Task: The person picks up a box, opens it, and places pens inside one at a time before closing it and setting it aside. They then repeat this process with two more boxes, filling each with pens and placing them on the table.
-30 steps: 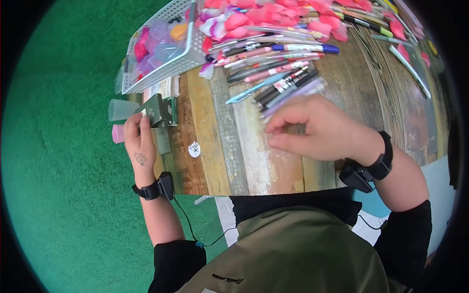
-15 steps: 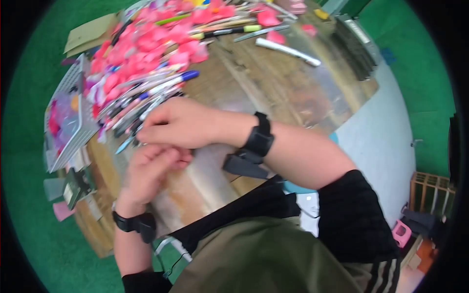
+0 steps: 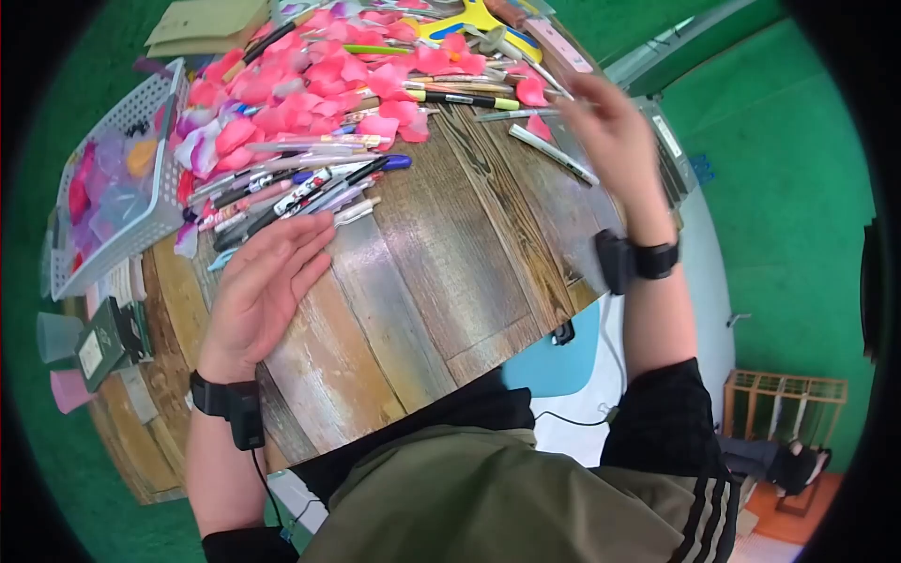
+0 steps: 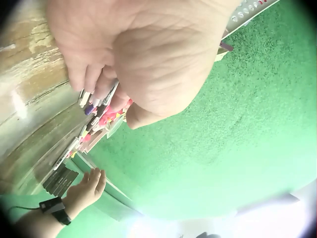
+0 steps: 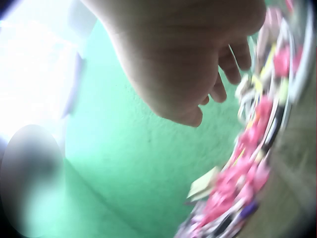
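My left hand (image 3: 267,291) lies beside the near end of a row of pens (image 3: 300,188), its fingers extended and fingertips right at the pens. In the left wrist view the palm (image 4: 158,64) faces the camera, with pen ends showing past the fingers. My right hand (image 3: 615,141) is raised at the right side of the table, close to a white pen (image 3: 554,155) lying apart from the row. Its fingers are blurred in the head view; the right wrist view shows them loosely extended, holding nothing.
Pink petals (image 3: 300,103) mixed with more pens cover the back left. A white basket (image 3: 122,253) of coloured items stands at the left, near a dark green box (image 3: 103,347) and a pink cup (image 3: 70,389). A yellow-and-blue tool (image 3: 474,19) lies at the back.
My left hand left the green box, came to the pens and met my right hand there. My right hand then moved away to the right. The head view has turned right.
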Tool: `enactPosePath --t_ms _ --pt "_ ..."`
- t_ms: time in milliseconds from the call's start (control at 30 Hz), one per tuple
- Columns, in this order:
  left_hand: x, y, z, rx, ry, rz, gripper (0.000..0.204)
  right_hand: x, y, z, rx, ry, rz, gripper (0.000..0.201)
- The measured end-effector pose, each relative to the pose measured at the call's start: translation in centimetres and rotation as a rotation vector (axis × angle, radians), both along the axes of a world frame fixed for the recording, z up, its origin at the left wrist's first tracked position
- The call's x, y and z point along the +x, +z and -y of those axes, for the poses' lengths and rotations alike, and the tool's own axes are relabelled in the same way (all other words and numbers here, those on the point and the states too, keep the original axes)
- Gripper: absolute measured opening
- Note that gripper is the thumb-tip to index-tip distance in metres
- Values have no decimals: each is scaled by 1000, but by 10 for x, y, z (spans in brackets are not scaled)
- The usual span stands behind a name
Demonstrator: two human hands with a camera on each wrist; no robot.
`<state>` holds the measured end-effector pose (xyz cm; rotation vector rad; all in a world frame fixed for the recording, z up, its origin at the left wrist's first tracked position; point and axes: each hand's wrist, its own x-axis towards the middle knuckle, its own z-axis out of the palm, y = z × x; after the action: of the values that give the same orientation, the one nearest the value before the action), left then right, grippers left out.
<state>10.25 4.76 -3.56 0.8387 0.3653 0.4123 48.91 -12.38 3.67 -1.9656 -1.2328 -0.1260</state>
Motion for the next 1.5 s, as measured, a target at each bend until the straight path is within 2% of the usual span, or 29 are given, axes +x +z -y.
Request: enactPosePath --t_ms 33,67,100,133,167,267,367,467,567,600,667,733,800,833,867,900,933,967,1000,1033,1067,1167,1267,1300,1400,1500 --pt "0 -1 1 17 3 -6 41 27 13 17 -112 -209 127 51" --pt "1 -2 2 8 7 -7 40 65 16 39 -118 -277 317 55" --pt "1 -2 3 1 12 -12 40 84 27 56 -204 -368 373 60" --pt "1 -1 3 -1 15 -21 39 121 23 79 -239 -410 570 66" --pt "1 2 4 -19 20 -15 37 143 20 100 -295 -453 604 73" --pt "2 -3 3 -23 19 -19 33 209 -26 149 -612 -374 454 77" --pt "3 -5 4 -2 22 -37 30 197 -26 150 -582 -395 304 76" --pt "0 -7 4 -1 13 -28 29 179 -16 142 -610 -427 297 71" --pt "-2 -8 6 -2 20 -15 28 147 0 128 -644 -546 446 68" --pt "-3 -10 5 -8 12 2 28 132 7 118 -566 -565 507 66" --pt "-4 -12 3 -14 -23 10 28 120 10 94 -304 -356 475 62" --pt "-7 -9 0 -13 -58 29 33 39 30 50 -179 -96 401 57" --pt "-10 2 -2 -66 -89 91 38 -41 39 10 -138 292 202 57" --pt "-9 16 1 -96 -14 82 39 -81 44 -9 -140 481 255 59" --pt "-7 35 7 -123 63 73 41 -117 39 -23 -151 543 270 60" --pt "-9 39 9 -100 139 49 42 -142 34 -41 -109 663 360 60" --pt "-10 43 11 -75 213 22 44 -167 30 -54 -159 719 311 60" --pt "-14 29 5 8 275 -17 45 -182 17 -69 -130 737 310 58" --pt "-18 21 -4 99 334 -50 47 -189 3 -83 -20 771 264 57" --pt "-19 21 -10 52 410 -102 43 -191 -5 -93 107 782 129 55" --pt "-22 20 -15 110 425 -124 43 -192 -11 -102 215 809 0 54" --pt "-20 15 -13 147 492 -110 43 -186 -35 -110 143 658 -947 49" --pt "-15 21 -9 224 538 -197 40 -168 -35 -108 1 744 -1127 47" --pt "-14 21 -8 213 554 -193 41 -160 -28 -102 -116 748 -1265 48" --pt "-14 23 -12 212 578 -172 45 -154 -29 -105 -126 818 -1299 50" --pt "-19 21 -16 216 572 -104 47 -155 -33 -106 -83 818 -1463 52"
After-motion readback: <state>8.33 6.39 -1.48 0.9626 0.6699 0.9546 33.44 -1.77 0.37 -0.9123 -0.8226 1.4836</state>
